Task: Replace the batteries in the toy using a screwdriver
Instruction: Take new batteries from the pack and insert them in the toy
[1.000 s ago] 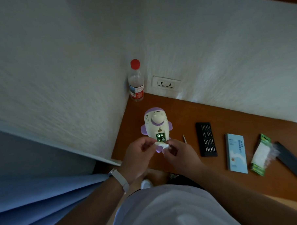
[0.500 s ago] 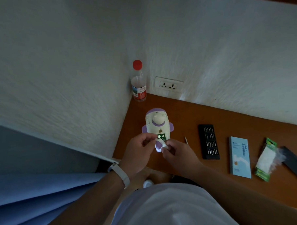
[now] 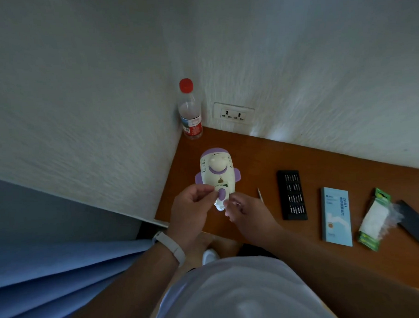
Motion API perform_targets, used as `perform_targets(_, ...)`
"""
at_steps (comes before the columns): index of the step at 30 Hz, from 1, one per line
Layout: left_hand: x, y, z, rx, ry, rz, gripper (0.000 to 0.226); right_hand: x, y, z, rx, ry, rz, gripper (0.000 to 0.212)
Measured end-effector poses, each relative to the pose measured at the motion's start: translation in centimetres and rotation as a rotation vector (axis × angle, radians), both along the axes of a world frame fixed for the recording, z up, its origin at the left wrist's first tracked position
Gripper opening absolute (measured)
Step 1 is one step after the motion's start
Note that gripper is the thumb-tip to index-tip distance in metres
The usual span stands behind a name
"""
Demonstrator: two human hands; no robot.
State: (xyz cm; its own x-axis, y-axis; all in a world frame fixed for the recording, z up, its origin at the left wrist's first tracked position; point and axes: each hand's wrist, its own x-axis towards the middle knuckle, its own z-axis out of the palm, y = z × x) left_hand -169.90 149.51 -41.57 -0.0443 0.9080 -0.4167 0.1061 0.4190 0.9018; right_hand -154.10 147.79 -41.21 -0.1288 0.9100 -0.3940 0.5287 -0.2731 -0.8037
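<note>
Hands at the hatch of the toy plane, screwdriver unheld.
Nearest, the left hand pinches thumb and forefinger on the plane's belly beside the hatch. The right hand has its fingers curled against the tail (whether it grips the tail or some small part, I cannot tell). The plane lies on the desk, apparently underside up, nose toward the wall corner. With the screwdriver lying just to its right, this looks like hatch handling; the next move likely needs a steadying left hand while the right hand takes up the driver.
</note>
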Motion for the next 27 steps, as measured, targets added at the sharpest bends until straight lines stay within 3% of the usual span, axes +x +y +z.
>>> perform_targets(8, -0.04, -0.71, -0.26, -0.002, 0.010, -0.050, 0.027, 0.09, 0.19, 0.22, 0.022, -0.006, -0.009, 0.012)
perform_targets(27, 0.07, -0.47, -0.18, 0.048, 0.089, -0.087, 0.025, 0.26, 0.38, 0.06, -0.061, -0.007, -0.048, 0.024)
